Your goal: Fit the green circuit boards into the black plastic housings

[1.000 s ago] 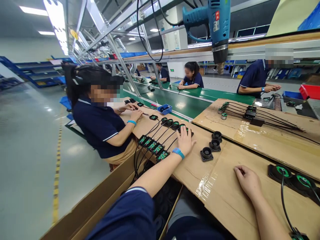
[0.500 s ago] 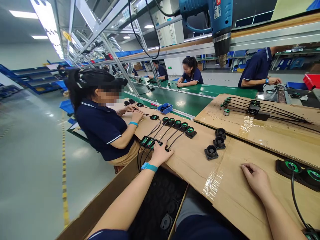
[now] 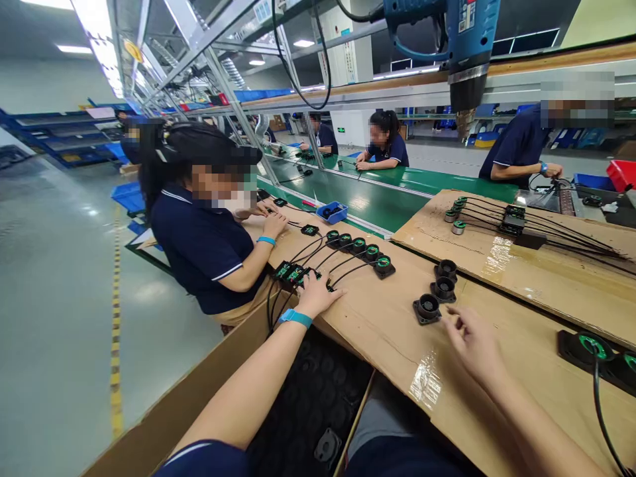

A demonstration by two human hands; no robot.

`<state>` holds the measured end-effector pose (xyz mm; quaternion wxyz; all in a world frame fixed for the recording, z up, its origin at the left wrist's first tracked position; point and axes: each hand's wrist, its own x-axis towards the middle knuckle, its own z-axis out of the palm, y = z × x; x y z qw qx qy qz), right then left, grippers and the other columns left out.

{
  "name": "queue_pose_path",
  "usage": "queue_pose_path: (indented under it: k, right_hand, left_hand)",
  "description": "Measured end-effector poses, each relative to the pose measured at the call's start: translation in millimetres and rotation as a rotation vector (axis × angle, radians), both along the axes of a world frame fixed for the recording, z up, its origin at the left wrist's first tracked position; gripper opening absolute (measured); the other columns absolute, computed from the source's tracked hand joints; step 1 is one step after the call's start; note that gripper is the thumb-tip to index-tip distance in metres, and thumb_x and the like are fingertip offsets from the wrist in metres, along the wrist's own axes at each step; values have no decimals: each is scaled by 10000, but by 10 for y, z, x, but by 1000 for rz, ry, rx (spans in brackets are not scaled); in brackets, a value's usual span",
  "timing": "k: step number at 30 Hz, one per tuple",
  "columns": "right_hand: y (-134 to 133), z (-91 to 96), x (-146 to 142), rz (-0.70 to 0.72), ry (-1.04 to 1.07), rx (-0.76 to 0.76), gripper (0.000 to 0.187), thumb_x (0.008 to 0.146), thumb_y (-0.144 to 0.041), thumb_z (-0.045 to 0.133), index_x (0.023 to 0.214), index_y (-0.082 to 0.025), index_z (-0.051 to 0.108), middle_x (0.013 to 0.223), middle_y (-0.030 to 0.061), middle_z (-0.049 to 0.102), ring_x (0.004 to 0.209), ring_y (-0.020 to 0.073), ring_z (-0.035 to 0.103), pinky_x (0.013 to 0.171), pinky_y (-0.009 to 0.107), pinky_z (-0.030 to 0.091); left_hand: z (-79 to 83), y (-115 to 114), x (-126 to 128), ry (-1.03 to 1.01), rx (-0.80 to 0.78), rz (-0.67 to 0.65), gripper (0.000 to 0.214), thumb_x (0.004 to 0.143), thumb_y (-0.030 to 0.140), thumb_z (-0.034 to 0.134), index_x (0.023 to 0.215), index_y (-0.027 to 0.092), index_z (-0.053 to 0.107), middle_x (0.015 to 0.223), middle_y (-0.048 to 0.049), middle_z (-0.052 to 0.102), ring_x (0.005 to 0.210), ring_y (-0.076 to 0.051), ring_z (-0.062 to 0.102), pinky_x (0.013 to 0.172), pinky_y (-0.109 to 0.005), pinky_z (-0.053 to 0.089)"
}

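Observation:
My left hand rests with spread fingers on the right end of a row of black modules with green circuit boards. The parts beneath its fingertips are partly hidden. Black cables run from these modules to several round black housings with green rings. My right hand, slightly blurred, hovers with fingers apart and nothing visible in them. Its fingertips are just right of the nearest of three black square-flanged round housings, which stand in a slanting line on the cardboard.
At left a co-worker handles small parts beside a blue bin. A blue heat gun hangs overhead. More cabled housings lie at right. An open carton holding black parts is below the table edge.
My right hand has moved left and forward, toward the three black housings. My left hand stays on the modules. The camera view has shifted slightly.

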<state>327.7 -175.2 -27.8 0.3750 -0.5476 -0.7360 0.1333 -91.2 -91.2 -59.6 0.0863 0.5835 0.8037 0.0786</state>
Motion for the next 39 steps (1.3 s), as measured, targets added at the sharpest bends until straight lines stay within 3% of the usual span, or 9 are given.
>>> queue_pose_path:
  k: [3, 6, 9, 14, 23, 29, 32, 35, 39]
  right_hand:
    - [467, 228, -737, 124, -143, -118, 549, 927, -379, 641, 1396, -109, 551, 1288, 199, 658, 1106, 302, 661, 983, 432, 511]
    - [1042, 283, -1359, 87, -199, -394, 779, 808, -298, 795, 1470, -81, 446, 1394, 241, 589, 1233, 333, 619, 1030, 420, 484]
    - [1489, 217, -1751, 33, -171, -491, 666, 799, -235, 802, 1382, -103, 508, 1329, 209, 635, 1204, 298, 642, 984, 361, 493]
    - [1852, 62, -1999, 26, -160, -465, 442, 848, -202, 750, 1252, -133, 587, 1217, 174, 690, 1146, 278, 667, 936, 330, 492]
    - [2206, 72, -2243, 155, -135, -453, 566, 804, -192, 775, 1337, -169, 585, 1201, 133, 713, 1090, 270, 690, 903, 338, 522]
    - [2492, 302, -1636, 189, -241, -290, 674, 754, -369, 837, 1370, -237, 599, 1283, 63, 692, 1147, 236, 651, 978, 324, 508]
    - [2687, 468, -871, -7, -376, -176, 459, 925, -283, 629, 1372, -191, 589, 1446, 154, 575, 1375, 310, 474, 1142, 489, 356]
    - [2926, 603, -99, -193, -451, -166, 579, 913, -248, 615, 1466, -133, 488, 1616, 227, 344, 1510, 371, 253, 1198, 599, 184]
    - [3235, 572, 446, -244, -521, -274, 648, 844, -264, 701, 1456, -163, 515, 1503, 217, 509, 1378, 386, 457, 1134, 574, 313]
  left_hand:
    - [-13, -10, 12, -7, 16, 15, 968, 802, 747, 605, 1576, 219, 359, 1659, -287, 190, 1527, -531, 162, 1150, -727, 235]
    - [-19, -29, 17, -8, 40, 14, 935, 817, 715, 612, 1572, 216, 375, 1658, -290, 190, 1530, -531, 152, 1159, -722, 221]
    - [-23, -35, -14, -19, 57, 3, 908, 826, 697, 614, 1564, 215, 395, 1659, -286, 192, 1534, -526, 146, 1169, -706, 219]
    - [-25, -3, -117, -26, 63, 2, 889, 844, 652, 614, 1575, 206, 378, 1665, -273, 190, 1537, -521, 143, 1180, -680, 217]
    - [7, 180, -324, 130, 32, 15, 836, 850, 628, 586, 1522, 146, 461, 1576, -303, 330, 1477, -543, 272, 1140, -651, 297]
    - [50, 333, -165, 148, 275, -80, 846, 903, 675, 423, 1454, 37, 497, 1493, -385, 365, 1429, -604, 287, 1022, -824, 300]
    - [7, 156, 400, -79, 514, -364, 812, 923, 632, 482, 1506, 71, 420, 1568, -326, 329, 1488, -514, 278, 1138, -761, 280]
    - [-62, -78, 1137, -378, 573, -627, 694, 955, 442, 573, 1561, 198, 341, 1613, -195, 360, 1507, -365, 350, 1199, -580, 386]
    - [-159, -156, 1757, -534, 468, -877, 726, 958, 281, 568, 1598, 211, 235, 1591, -171, 416, 1477, -301, 422, 1169, -503, 469]
